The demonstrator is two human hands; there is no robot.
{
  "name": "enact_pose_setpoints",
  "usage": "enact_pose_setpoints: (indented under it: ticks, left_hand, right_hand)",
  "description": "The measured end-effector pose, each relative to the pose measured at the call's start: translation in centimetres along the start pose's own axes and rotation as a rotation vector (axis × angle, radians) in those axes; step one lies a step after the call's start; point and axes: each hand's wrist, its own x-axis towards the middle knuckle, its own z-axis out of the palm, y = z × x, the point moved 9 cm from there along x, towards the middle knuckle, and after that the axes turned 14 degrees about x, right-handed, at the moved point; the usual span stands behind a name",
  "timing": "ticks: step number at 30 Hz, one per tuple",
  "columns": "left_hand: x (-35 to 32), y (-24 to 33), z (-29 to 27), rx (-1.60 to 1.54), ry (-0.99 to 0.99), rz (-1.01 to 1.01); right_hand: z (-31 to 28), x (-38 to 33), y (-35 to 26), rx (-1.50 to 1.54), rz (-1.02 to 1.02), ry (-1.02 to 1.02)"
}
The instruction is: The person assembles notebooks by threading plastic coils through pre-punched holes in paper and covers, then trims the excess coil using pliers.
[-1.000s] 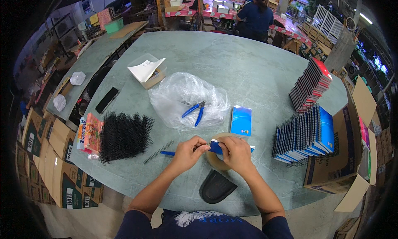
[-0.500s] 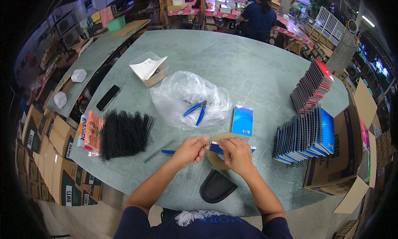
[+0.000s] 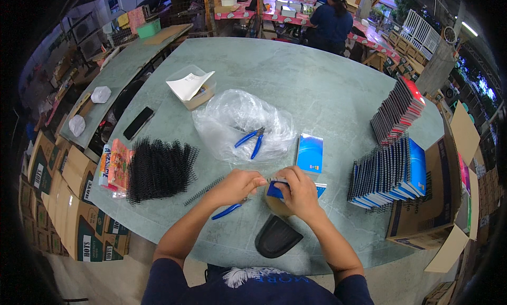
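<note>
Here the person's right hand is clasping a small blue notebook over a roll of brown tape, fingers curled round the cover. The left hand is meeting it at the notebook's left edge, fingertips pinched together on what looks like a black spiral coil; the coil itself is too small to make out clearly. Both hands are working near the front edge of the green table.

Just below the left hand, blue-handled pliers are lying on the table, and a loose black coil is lying just to their left. A dark curved pouch is sitting near the table's front edge. Another blue notebook is lying flat just beyond the hands, beside a crumpled clear plastic bag with a second pair of blue pliers on it. A heap of black spiral coils is resting to the left, and rows of bound notebooks are standing on edge to the right.
</note>
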Motion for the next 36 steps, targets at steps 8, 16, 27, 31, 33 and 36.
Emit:
enact_pose_setpoints:
  ticks: [8,16,27,31,33,36]
  left_hand:
    - [-6.6,14.7,-10.3,-0.443,0.241,0.445]
    - [-12.3,20.6,-12.8,-0.690,-0.039,0.806]
    - [-5.9,16.6,3.3,-0.655,0.663,0.458]
    - [-6.6,20.6,15.8,-0.315,0.375,0.753]
    - [-7.2,21.9,18.1,-0.125,0.128,1.004]
    - [-4.5,17.3,10.3,-0.121,0.433,0.701]
  right_hand:
    - [0.8,0.2,0.9,-0.016,0.110,-0.151]
    - [-2.4,-0.8,3.1,0.018,0.302,-0.282]
    - [-3.9,-3.8,10.1,0.687,0.655,0.050]
    - [-2.2,-3.2,9.0,0.499,0.551,0.001]
    - [-3.3,-3.6,10.0,0.525,0.548,0.069]
    - [-5.7,-5.1,12.6,0.727,0.658,0.201]
